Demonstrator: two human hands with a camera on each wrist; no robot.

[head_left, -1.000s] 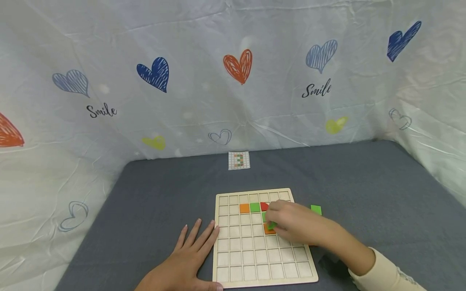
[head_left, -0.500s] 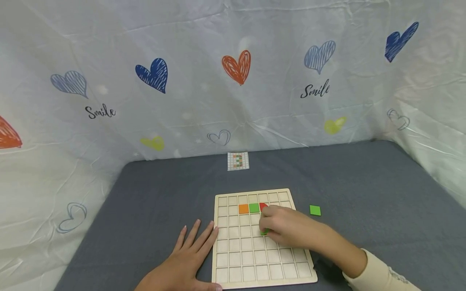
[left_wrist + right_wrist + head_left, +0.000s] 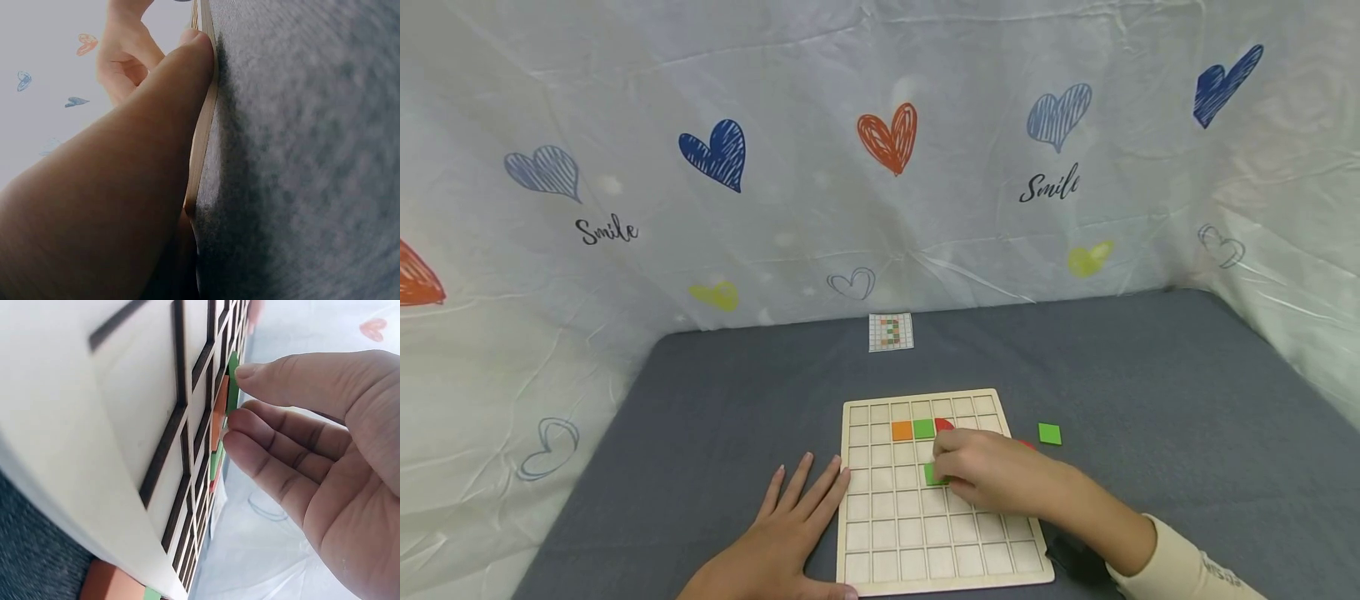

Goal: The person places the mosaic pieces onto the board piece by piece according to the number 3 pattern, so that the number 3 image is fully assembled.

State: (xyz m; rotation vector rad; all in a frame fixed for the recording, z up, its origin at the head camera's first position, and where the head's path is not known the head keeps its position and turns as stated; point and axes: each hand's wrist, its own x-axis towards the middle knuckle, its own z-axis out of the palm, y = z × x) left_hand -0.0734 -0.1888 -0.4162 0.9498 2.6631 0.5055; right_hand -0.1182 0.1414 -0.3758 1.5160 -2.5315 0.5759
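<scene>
Pinching a green square (image 3: 935,475) between the thumb and fingertips of the right hand (image 3: 982,471), near the middle of a wooden grid board (image 3: 934,531). Held apparently by the edges, probably for want of thickness to grasp and to leave the underside free for a shallow slot. Hard to tell whether seated or just above the slot. Just beside it in the right-wrist view, partly behind fingers: an orange tile (image 3: 220,415).

Farther up the board, in neighbouring slots of the second row from the far side: another orange tile (image 3: 902,431), a green tile (image 3: 922,428) and a red rounded piece (image 3: 943,426), lined up presumably by the raised strips.

Spread out at the board's left with the left hand (image 3: 786,533), gripping nothing; touching the edge with fingertips and the near corner with the thumb, likely to steady the board against sliding.

Lying on the desk (image 3: 752,392) past the right edge: a loose green tile (image 3: 1049,433) and a sliver of red tile (image 3: 1027,445), perhaps laid there for easy reach.

Near the desk's far side, a small card (image 3: 891,332) with a coloured grid, seemingly placed for glancing at, well apart from both hands. Draped behind, pale cloth (image 3: 790,75) with printed hearts.
</scene>
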